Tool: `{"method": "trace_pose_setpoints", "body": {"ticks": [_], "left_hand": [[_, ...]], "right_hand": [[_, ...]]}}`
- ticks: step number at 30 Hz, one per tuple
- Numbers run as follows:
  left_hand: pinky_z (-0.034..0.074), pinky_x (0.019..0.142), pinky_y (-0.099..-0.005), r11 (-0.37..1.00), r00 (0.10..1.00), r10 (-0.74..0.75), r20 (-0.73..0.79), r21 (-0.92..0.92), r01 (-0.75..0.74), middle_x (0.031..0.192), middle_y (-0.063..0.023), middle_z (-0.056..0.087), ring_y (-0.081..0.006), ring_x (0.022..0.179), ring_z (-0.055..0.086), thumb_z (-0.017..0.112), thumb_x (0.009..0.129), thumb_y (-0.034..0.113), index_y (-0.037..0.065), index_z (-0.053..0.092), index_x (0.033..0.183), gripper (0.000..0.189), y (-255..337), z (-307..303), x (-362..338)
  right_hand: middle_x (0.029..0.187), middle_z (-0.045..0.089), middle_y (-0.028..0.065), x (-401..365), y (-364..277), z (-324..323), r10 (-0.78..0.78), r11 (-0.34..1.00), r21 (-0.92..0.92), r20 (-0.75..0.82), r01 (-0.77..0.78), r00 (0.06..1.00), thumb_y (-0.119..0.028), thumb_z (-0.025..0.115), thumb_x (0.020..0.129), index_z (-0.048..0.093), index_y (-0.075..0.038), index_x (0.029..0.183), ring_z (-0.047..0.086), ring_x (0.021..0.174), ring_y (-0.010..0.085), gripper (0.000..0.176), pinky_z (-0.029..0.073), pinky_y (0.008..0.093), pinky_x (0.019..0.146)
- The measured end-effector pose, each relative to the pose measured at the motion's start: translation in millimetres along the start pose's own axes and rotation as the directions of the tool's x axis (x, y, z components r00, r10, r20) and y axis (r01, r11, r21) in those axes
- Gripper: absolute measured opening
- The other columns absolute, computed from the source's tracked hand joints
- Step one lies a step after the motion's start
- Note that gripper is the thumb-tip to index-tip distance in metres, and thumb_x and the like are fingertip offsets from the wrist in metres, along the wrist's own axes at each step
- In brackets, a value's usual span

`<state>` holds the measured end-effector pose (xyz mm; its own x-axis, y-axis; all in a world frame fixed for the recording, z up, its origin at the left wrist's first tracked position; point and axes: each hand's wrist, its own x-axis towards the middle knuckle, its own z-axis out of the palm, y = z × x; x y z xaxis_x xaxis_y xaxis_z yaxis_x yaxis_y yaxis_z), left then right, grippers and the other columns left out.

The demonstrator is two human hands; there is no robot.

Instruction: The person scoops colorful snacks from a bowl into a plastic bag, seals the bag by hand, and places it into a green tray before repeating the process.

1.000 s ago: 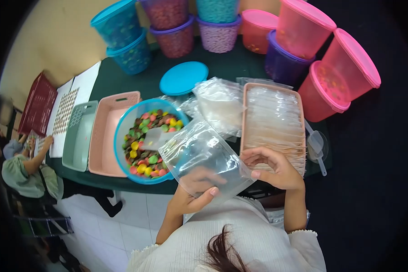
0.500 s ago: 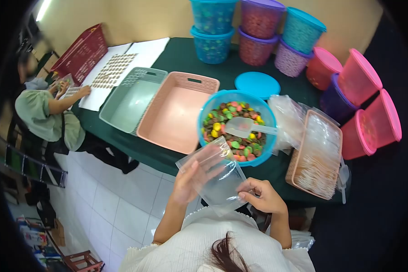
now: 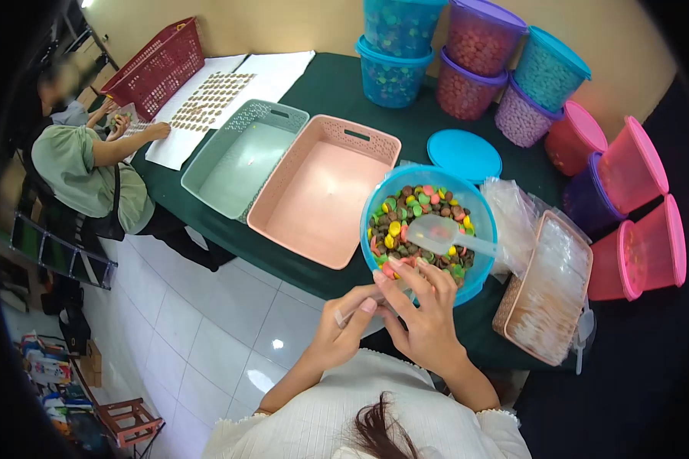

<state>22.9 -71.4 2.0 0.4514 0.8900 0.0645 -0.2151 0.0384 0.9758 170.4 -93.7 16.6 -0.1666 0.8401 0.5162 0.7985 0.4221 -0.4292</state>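
In front of my chest I hold a clear plastic bag (image 3: 350, 310), now seen nearly edge-on and mostly covered by my fingers. My left hand (image 3: 337, 325) is closed on one side of it, thumb on top. The fingers of my right hand (image 3: 425, 321) bend over its other side, gripping the edge. Just beyond my hands stands a blue tub (image 3: 480, 279) holding brown, green, yellow and pink button-shaped sweets. A translucent scoop (image 3: 436, 233) rests on the sweets, its handle toward the right rim.
Left of the tub are a pink basket (image 3: 314, 195) and a green basket (image 3: 226, 180). A tray (image 3: 505, 314) of clear bags lies right, beside a small scoop (image 3: 584, 333). Lidded tubs (image 3: 482, 57) line the back. A co-worker (image 3: 84, 164) sits far left near a maroon crate (image 3: 157, 69).
The bag has gone from spread flat and facing me to nearly edge-on. My right hand has moved up to its edge beside my left hand. The camera view has shifted slightly.
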Motion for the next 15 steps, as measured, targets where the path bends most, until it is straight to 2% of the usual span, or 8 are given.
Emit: {"method": "trace_pose_setpoints", "body": {"ticks": [1,2,4,5,7,11,15], "left_hand": [[0.040,0.088,-0.0311,0.999,1.000,0.022,-0.009,0.035,-0.022,0.113,-0.0139,0.053,-0.0176,0.103,0.050,0.040,0.092,0.022,-0.005,0.046,0.116,0.037,-2,0,3],[0.040,0.088,-0.0311,0.999,1.000,0.021,-0.022,0.042,-0.020,0.113,-0.0139,0.053,-0.0176,0.103,0.050,0.040,0.092,0.022,-0.005,0.046,0.116,0.037,-1,0,6],[0.040,0.089,-0.0339,0.993,0.997,-0.031,-0.065,-0.114,0.023,0.116,-0.0134,0.051,-0.0192,0.106,0.048,0.041,0.090,0.041,-0.005,0.043,0.120,0.055,1,-1,13],[0.040,0.089,-0.0339,0.993,0.996,-0.037,-0.080,-0.113,0.028,0.116,-0.0134,0.051,-0.0192,0.106,0.048,0.041,0.090,0.041,-0.005,0.043,0.120,0.055,1,-1,16],[0.039,0.091,-0.0366,0.992,0.996,-0.072,-0.061,-0.111,0.065,0.119,-0.0141,0.049,-0.0209,0.109,0.047,0.039,0.083,0.058,-0.005,0.040,0.123,0.075,0,-2,20],[0.037,0.093,-0.0397,0.983,0.983,-0.164,-0.085,-0.098,0.156,0.121,-0.0157,0.047,-0.0235,0.111,0.046,0.033,0.079,0.066,-0.005,0.038,0.124,0.085,9,2,29],[0.033,0.096,-0.0429,0.951,0.970,-0.243,-0.028,-0.204,0.232,0.123,-0.0170,0.046,-0.0273,0.113,0.045,0.022,0.079,0.070,-0.005,0.039,0.124,0.089,7,0,37]], "right_hand": [[0.124,0.044,0.0045,4,7,4,-0.033,0.999,-0.003,-0.021,0.033,0.999,-0.015,0.062,0.073,0.056,-0.019,0.114,0.036,0.110,0.0261,0.041,0.028,0.0420,0.092],[0.125,0.044,0.0039,5,14,9,-0.060,0.998,-0.002,-0.038,0.060,0.997,-0.015,0.061,0.073,0.056,-0.020,0.113,0.037,0.110,0.0260,0.041,0.028,0.0423,0.092],[0.126,0.044,0.0032,9,25,18,-0.085,0.995,0.037,-0.079,0.088,0.993,-0.017,0.063,0.073,0.056,-0.023,0.113,0.037,0.111,0.0259,0.041,0.027,0.0426,0.092],[0.126,0.045,0.0032,11,29,22,-0.082,0.993,0.070,-0.118,0.091,0.990,-0.018,0.064,0.072,0.057,-0.023,0.112,0.038,0.111,0.0258,0.041,0.027,0.0428,0.092],[0.126,0.046,0.0032,14,36,25,-0.074,0.988,0.120,-0.150,0.093,0.986,-0.019,0.065,0.071,0.057,-0.024,0.111,0.038,0.112,0.0256,0.041,0.026,0.0431,0.092],[0.125,0.048,0.0029,17,43,27,-0.103,0.990,0.075,-0.193,0.119,0.976,-0.019,0.065,0.071,0.059,-0.025,0.107,0.038,0.113,0.0248,0.037,0.026,0.0436,0.092],[0.122,0.050,0.0023,17,45,26,-0.116,0.991,0.036,-0.220,0.126,0.969,-0.020,0.064,0.072,0.062,-0.026,0.103,0.037,0.113,0.0241,0.031,0.026,0.0433,0.093]]}}
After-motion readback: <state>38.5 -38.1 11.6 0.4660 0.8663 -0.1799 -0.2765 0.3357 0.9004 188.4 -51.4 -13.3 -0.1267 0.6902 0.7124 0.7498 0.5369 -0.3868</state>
